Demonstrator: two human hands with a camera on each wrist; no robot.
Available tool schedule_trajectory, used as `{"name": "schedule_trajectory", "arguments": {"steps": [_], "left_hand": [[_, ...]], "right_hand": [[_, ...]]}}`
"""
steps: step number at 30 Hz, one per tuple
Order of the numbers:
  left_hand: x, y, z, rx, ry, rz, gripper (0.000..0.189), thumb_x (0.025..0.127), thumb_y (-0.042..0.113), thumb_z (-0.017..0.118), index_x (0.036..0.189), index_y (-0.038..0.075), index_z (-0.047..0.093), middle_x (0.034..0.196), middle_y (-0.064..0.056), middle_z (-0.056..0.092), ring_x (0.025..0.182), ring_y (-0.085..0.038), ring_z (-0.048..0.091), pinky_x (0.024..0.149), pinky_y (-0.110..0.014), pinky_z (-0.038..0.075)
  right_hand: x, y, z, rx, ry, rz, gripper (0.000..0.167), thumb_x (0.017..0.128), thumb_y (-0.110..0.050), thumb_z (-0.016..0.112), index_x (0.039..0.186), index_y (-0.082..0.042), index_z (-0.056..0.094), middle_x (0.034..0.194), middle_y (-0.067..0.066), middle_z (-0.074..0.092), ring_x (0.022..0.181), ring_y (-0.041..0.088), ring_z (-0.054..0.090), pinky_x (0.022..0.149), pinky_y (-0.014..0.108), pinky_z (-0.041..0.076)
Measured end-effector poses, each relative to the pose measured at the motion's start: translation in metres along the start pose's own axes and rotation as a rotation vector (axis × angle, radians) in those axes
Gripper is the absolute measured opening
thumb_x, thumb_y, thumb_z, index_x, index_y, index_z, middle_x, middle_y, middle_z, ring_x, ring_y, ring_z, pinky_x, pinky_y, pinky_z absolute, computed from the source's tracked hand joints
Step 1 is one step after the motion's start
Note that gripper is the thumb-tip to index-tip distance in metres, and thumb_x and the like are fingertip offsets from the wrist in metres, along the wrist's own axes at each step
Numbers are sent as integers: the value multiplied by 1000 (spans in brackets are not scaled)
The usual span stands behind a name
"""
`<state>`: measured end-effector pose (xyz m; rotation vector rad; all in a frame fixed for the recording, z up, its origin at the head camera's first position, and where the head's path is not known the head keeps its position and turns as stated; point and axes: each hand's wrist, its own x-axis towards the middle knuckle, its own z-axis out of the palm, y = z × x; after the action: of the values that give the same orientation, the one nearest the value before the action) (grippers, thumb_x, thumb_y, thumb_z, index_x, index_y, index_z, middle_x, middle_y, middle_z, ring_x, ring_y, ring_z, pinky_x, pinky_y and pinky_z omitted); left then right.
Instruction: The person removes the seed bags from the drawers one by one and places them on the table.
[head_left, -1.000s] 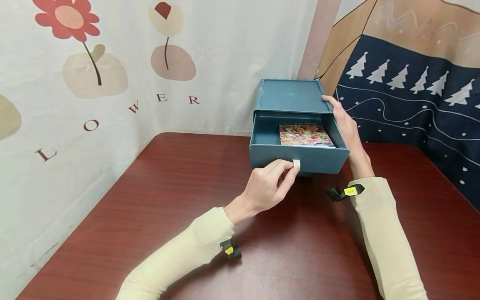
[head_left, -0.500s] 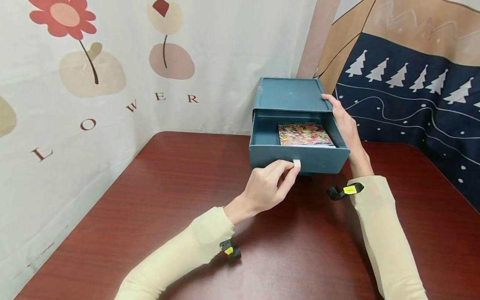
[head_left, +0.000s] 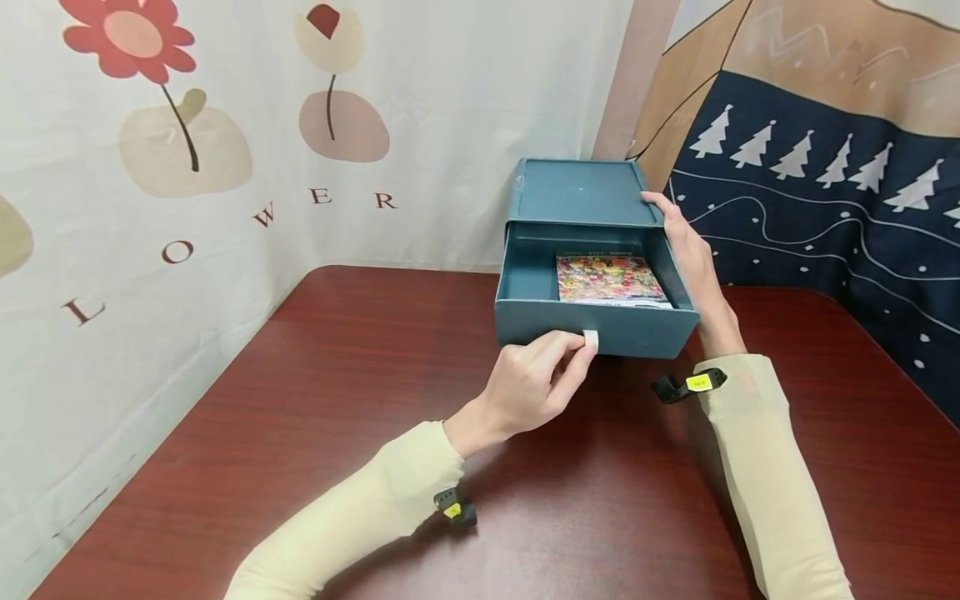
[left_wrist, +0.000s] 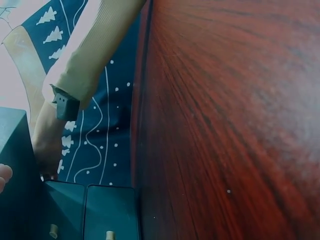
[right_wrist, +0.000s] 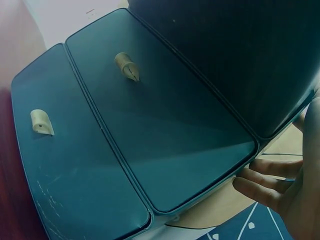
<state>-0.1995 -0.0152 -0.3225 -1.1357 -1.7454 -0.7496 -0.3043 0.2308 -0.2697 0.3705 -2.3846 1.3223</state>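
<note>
A blue-green drawer unit (head_left: 581, 193) stands at the back of the table with its top drawer (head_left: 540, 321) pulled out. My left hand (head_left: 528, 383) pinches the small white pull tab (head_left: 592, 340) on that drawer's front between thumb and fingers. Inside the drawer, towards the right, lies a flat rectangular item (head_left: 609, 279) with a colourful flower print. My right hand (head_left: 693, 258) is against the unit's right side, one fingertip at the top edge. In the right wrist view, its fairly straight fingers (right_wrist: 262, 182) touch the side beside the lower drawers (right_wrist: 165, 125), which are closed.
The reddish-brown wooden table (head_left: 360, 358) extends in front and to both sides. Behind it hang a white flower-print curtain (head_left: 450, 108) and a navy cloth (head_left: 787, 217) with white trees. Each wrist wears a small black camera (head_left: 459, 507).
My left hand has drawn the top drawer slightly further out towards me, with the printed item moving along in it. My right hand stays at the unit's side.
</note>
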Motion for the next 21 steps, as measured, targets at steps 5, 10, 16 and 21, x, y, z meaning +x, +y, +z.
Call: {"name": "schedule_trajectory", "arguments": {"steps": [5, 10, 16, 21], "left_hand": [[0, 1, -1, 6, -3, 10, 7, 96, 11, 65, 93, 5, 66, 78, 0, 65, 63, -6, 54, 56, -12, 44], [-1, 2, -2, 15, 0, 20, 7, 96, 11, 64, 92, 5, 66, 78, 0, 65, 62, -6, 55, 55, -12, 44], [-4, 3, -2, 22, 10, 34, 9, 97, 12, 63, 92, 5, 66, 76, 1, 63, 60, -5, 54, 54, -11, 42], [-5, 5, -2, 28, 21, 50, 11, 98, 13, 61, 91, 5, 65, 76, 1, 63, 59, -5, 54, 54, -11, 42]], "right_hand": [[0, 0, -1, 10, -8, 3, 56, 104, -63, 21, 154, -41, 37, 160, 6, 37, 139, 35, 40, 115, 62, 23], [0, 0, -2, 17, -13, 3, 56, 104, -63, 22, 154, -42, 37, 160, 6, 37, 139, 36, 41, 115, 62, 24], [0, 2, -1, 17, -13, -28, 57, 105, -62, 23, 155, -39, 37, 160, 7, 37, 138, 36, 41, 114, 62, 25], [0, 2, -1, 13, -11, -38, 56, 105, -61, 23, 155, -38, 36, 160, 7, 37, 138, 36, 42, 114, 63, 25]]}}
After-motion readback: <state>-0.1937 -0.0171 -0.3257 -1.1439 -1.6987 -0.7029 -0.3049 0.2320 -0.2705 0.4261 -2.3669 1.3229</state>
